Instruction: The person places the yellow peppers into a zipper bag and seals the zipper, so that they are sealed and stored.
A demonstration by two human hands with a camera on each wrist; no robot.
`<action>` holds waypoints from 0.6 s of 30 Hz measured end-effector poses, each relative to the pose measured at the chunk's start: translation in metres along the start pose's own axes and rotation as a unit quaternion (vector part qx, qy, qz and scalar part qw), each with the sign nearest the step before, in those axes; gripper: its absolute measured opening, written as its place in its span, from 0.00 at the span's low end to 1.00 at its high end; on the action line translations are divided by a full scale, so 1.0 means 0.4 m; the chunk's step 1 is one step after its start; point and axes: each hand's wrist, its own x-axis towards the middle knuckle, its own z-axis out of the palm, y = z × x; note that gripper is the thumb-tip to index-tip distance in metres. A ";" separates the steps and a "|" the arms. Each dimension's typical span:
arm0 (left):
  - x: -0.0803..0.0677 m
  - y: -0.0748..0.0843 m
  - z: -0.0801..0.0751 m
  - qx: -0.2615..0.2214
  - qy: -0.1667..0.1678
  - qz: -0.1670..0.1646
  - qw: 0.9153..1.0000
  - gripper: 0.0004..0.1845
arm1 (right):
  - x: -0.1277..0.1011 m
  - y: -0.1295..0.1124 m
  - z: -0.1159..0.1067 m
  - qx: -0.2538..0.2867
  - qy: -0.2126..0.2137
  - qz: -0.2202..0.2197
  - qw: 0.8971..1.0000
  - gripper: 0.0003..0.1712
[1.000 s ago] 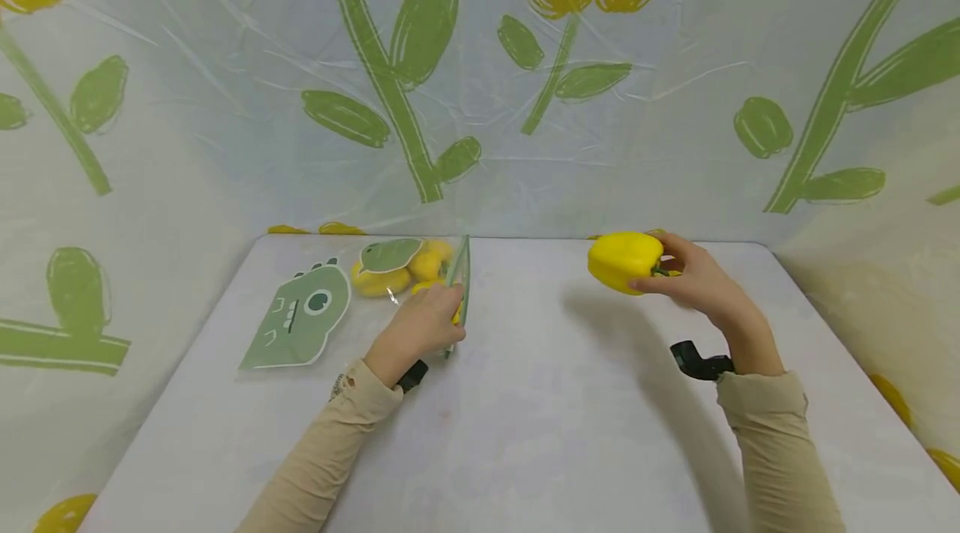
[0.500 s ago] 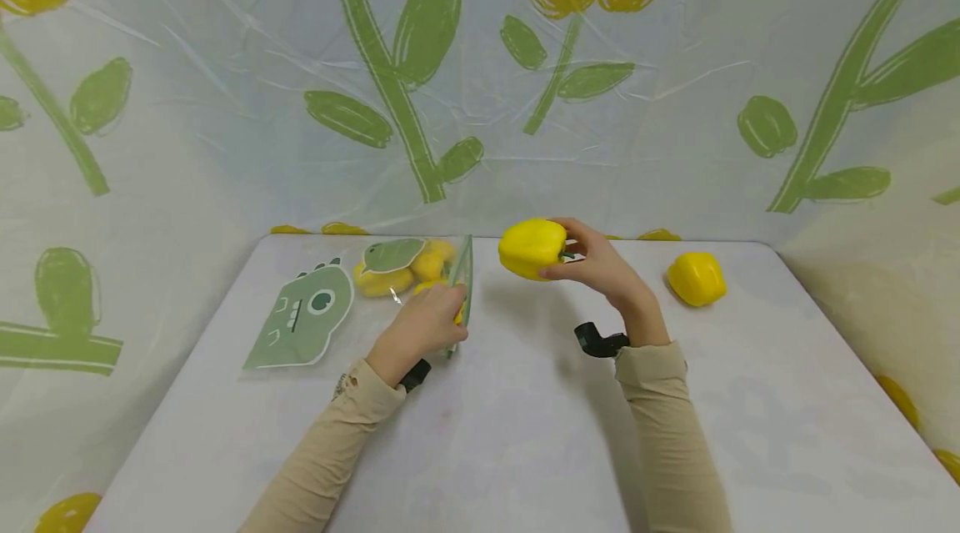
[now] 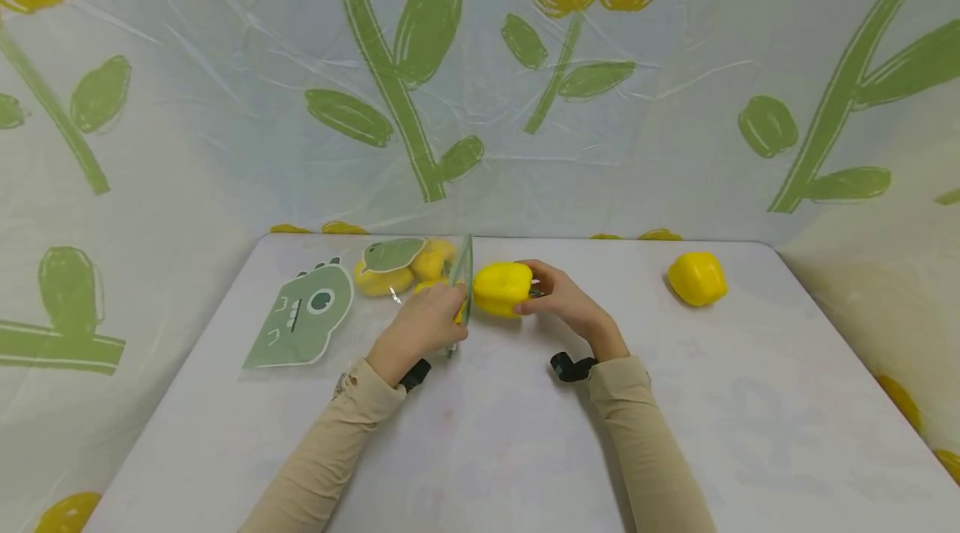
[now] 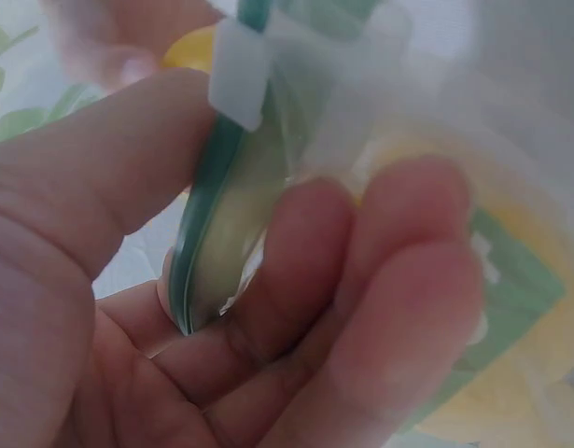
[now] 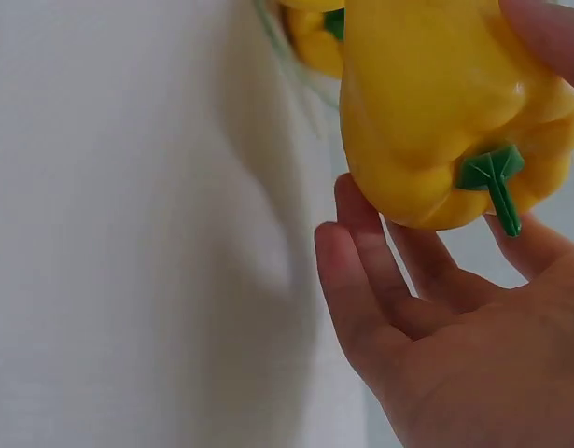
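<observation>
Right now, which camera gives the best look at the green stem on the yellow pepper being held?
The right wrist view: the stem shows sharp and close on the pepper. In the head view the right hand mostly covers it. The left wrist view shows only a yellow blur.

Soft, even light fills the room, and the table (image 3: 525, 433) shows only faint shadows under the arms. The backdrop bends toward the head view's edges. Up close, the left hand (image 4: 221, 308) is blurred; the pepper (image 5: 445, 103) by the right hand is sharper, with slight glare.
</observation>
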 end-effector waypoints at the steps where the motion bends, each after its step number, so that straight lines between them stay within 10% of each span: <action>1: 0.000 0.000 0.000 -0.001 0.000 -0.001 1.000 0.10 | 0.002 0.010 0.001 0.004 -0.003 0.005 1.000 0.38; 18: 0.006 -0.004 0.005 0.003 -0.002 -0.003 1.000 0.09 | 0.009 0.060 0.005 0.017 -0.031 0.002 0.999 0.37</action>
